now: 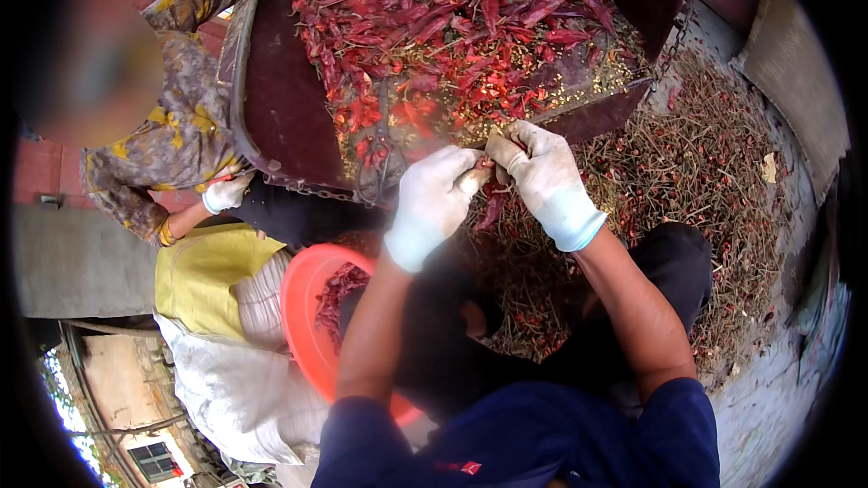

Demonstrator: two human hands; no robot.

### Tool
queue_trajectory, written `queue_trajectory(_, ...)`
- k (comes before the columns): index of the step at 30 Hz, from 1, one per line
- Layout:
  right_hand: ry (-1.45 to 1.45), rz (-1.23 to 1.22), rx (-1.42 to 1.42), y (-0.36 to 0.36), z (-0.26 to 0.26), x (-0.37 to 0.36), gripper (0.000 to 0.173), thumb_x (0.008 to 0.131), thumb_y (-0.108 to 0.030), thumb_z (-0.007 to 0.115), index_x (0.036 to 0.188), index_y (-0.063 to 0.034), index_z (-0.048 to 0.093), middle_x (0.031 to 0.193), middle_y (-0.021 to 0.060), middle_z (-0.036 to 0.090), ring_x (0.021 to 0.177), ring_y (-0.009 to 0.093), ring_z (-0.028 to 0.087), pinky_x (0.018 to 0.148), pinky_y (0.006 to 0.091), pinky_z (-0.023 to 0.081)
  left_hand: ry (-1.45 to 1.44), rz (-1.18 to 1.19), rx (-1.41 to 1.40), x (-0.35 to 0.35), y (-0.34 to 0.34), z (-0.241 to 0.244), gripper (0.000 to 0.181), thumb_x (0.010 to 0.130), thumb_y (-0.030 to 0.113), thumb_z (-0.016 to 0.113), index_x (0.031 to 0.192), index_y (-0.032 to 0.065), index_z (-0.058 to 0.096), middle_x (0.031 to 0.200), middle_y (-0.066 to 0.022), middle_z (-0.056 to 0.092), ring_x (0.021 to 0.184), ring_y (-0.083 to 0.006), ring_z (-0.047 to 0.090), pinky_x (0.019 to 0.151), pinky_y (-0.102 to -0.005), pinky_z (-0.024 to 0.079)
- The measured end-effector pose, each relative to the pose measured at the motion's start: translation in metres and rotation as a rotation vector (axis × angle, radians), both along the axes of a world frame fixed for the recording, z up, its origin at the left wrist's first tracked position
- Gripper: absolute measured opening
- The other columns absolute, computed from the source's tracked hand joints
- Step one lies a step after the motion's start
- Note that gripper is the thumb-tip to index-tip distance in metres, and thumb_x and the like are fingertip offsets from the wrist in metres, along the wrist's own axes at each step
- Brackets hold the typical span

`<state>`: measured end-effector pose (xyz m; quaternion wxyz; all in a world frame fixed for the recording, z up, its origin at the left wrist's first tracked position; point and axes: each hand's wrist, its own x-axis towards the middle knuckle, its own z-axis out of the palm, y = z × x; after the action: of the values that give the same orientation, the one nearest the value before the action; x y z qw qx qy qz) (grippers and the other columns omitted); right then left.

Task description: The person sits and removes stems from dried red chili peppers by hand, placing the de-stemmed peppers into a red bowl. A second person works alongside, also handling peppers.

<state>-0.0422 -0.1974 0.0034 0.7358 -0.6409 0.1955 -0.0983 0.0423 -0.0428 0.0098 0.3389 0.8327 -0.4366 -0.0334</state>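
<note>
My left hand (437, 200), in a white knitted work glove, pinches the stem end of a dried red chili pepper (491, 207). Against it, my right hand (536, 173) in a matching glove has thumb and fingers closed at the same pepper, whose body hangs down between the two hands. Both hands are just outside the near edge of a dark red metal cart bed (291, 108). Inside the bed lies a large heap of dried red chili peppers (434, 13), with broken pieces and loose yellow seeds nearer to me.
At the left, another person in a patterned shirt (193, 95) has gloved hands at the cart. Stems and pepper scraps (705, 190) cover the ground at right. An orange plastic basin (298, 312) holding peppers and white and yellow woven sacks (224, 379) are at lower left.
</note>
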Motion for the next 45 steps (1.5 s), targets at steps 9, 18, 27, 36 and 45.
queue_trajectory(9,-0.059,-0.014,0.938,-0.009,-0.016,0.000,0.013,0.100,-0.023,0.064,0.099,-0.0107,0.059,0.074,-0.0031,0.054,0.048,0.003,0.035,0.042,0.0206,0.025,0.099,0.035,-0.122,0.000,-0.007,-0.010,0.020,0.088,0.007,0.070,0.105,-0.0030,0.070,0.079,-0.0120,0.059,0.070,-0.0226,0.058,0.066,-0.0323,0.048)
queue_trajectory(18,-0.060,0.132,0.807,-0.014,-0.002,-0.011,0.014,0.100,-0.024,0.064,0.098,-0.0107,0.059,0.074,-0.0038,0.053,0.049,0.003,0.035,0.042,0.0205,0.026,0.191,0.058,-0.278,0.013,-0.001,0.001,0.025,0.094,0.007,0.066,0.116,-0.0034,0.070,0.106,-0.0089,0.068,0.093,-0.0147,0.064,0.081,-0.0271,0.050)
queue_trajectory(27,-0.008,0.016,0.774,-0.014,-0.010,-0.008,0.019,0.103,-0.025,0.059,0.096,-0.0074,0.060,0.066,-0.0021,0.054,0.043,0.005,0.036,0.036,0.0205,0.026,0.622,0.284,-0.653,0.015,0.012,0.025,0.022,0.098,0.014,0.059,0.110,-0.0040,0.066,0.096,-0.0067,0.069,0.082,-0.0138,0.068,0.075,-0.0287,0.055)
queue_trajectory(36,0.014,0.029,0.938,-0.012,-0.020,-0.007,0.039,0.101,-0.044,0.058,0.098,-0.0045,0.060,0.076,0.0035,0.055,0.053,0.010,0.046,0.043,0.0242,0.035,0.533,0.328,-0.441,0.017,0.018,0.022,0.025,0.097,0.017,0.062,0.111,-0.0038,0.065,0.085,-0.0045,0.069,0.068,-0.0091,0.063,0.063,-0.0232,0.046)
queue_trajectory(45,-0.044,-0.070,1.110,-0.007,-0.017,-0.004,0.054,0.105,-0.049,0.044,0.117,0.0012,0.059,0.094,0.0148,0.062,0.077,0.027,0.063,0.063,0.0388,0.055,0.503,0.290,-0.372,0.003,0.015,0.027,0.022,0.094,0.013,0.066,0.105,-0.0053,0.068,0.079,-0.0015,0.065,0.062,-0.0078,0.058,0.063,-0.0236,0.043)
